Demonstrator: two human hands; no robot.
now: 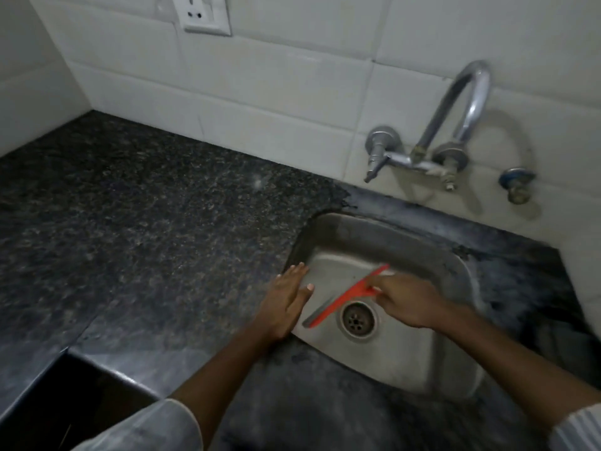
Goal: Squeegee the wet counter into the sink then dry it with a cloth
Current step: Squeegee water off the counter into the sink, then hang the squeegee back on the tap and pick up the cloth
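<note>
Sleeve [146,428] at counter [130,222] front edge. Left hand [286,304] laid flat, open, on sink [455,369] left rim. Squeegee [348,296] gripped by right hand [406,302] over the basin.

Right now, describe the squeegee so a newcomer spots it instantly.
Find the steel sink set into the dark speckled counter, below the wall tap. Over the basin, just left of the round drain, the right hand grips the squeegee by its handle. It is the only red thing here: a long thin bar lying diagonally.
</note>
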